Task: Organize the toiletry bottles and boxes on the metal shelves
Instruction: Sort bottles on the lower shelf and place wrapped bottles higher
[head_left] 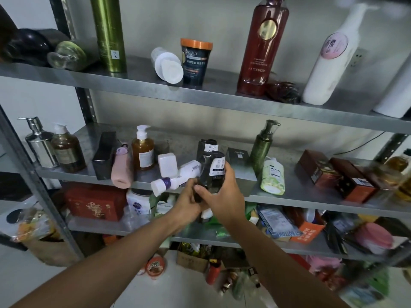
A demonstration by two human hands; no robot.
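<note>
Dark pump bottle (213,173), held before the middle shelf (182,138), near edge. Right grip (223,193) wraps its body; left grip (189,202) curls round its lower part. Rigid, probably slick plastic: grasp mid-body.

Both bare arms reach far forward, the left from the near left and the right from the near right, and meet at the middle. The right hand (224,193) wraps a dark bottle (214,172), thumb in front. The left hand (189,202) grips its lower part, fingers curled.
</note>
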